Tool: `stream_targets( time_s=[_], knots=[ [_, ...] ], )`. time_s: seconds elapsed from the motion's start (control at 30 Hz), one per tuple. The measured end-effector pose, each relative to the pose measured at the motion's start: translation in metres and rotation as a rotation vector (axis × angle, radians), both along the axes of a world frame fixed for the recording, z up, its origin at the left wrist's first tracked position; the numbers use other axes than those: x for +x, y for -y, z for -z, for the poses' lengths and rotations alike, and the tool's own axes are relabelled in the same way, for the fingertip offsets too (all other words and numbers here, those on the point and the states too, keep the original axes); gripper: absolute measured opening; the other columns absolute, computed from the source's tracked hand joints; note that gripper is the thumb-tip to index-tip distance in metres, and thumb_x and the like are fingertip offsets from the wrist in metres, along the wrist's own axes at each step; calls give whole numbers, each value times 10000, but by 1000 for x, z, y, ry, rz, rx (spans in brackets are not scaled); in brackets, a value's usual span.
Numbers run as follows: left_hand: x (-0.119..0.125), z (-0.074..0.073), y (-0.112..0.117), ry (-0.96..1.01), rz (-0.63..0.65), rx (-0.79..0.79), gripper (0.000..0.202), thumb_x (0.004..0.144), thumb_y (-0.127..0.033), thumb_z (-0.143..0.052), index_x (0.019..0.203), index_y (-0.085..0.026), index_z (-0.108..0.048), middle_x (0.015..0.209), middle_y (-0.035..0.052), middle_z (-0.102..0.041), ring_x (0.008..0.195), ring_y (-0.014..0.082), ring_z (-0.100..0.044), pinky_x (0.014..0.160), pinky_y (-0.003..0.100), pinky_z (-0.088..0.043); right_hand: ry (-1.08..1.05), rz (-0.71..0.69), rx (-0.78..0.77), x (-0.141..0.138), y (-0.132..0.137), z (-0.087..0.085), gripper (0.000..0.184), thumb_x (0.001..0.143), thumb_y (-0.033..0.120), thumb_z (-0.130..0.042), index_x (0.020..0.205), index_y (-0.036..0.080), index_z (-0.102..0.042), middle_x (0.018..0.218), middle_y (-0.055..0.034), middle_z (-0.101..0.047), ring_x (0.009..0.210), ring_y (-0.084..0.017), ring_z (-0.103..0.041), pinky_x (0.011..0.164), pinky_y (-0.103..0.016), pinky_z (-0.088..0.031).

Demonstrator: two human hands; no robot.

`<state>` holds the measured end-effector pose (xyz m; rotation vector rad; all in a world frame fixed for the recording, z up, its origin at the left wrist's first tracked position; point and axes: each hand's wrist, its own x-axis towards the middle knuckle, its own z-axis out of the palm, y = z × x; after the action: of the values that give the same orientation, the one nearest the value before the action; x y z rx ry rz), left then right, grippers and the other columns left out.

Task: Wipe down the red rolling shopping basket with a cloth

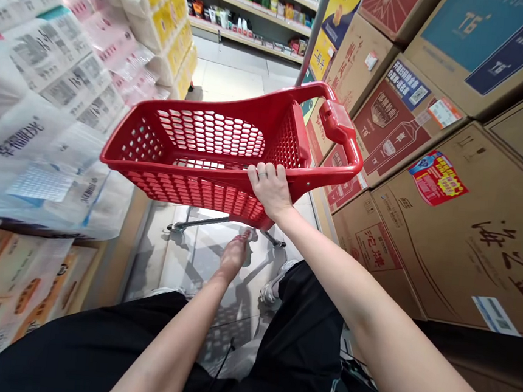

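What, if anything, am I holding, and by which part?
Your right hand grips the red cart by its near top rim toward the handle. Your left hand seems to hold a white wad; by which part is unclear.

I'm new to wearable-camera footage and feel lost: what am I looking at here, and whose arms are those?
There is no machine here. One camera worn on a person's head looks forward and down, so the bare arms belong to the wearer. The right hand grips the side rim of a red shopping cart. The left hand reaches low beneath the basket, with something small and white at its fingertips; I can't tell what. The cart stands on a tiled floor. Wrapped packs are stacked at picture left, cardboard cartons at picture right, and stocked shelves ahead.
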<state>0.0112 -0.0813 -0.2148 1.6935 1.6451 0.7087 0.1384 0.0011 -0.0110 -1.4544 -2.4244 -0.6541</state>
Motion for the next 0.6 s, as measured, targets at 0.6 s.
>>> stream_targets(
  time_s=[0.6],
  knots=[
    [5, -12, -35, 704, -480, -21, 54, 781, -255, -619, 784, -206, -599, 706, 28, -666, 745, 181, -661, 768, 322, -532, -21, 2, -34, -15, 0, -3, 337, 999, 138, -300, 1288, 123, -472, 1116, -148, -600, 1010, -216, -516, 995, -483, -363]
  ],
)
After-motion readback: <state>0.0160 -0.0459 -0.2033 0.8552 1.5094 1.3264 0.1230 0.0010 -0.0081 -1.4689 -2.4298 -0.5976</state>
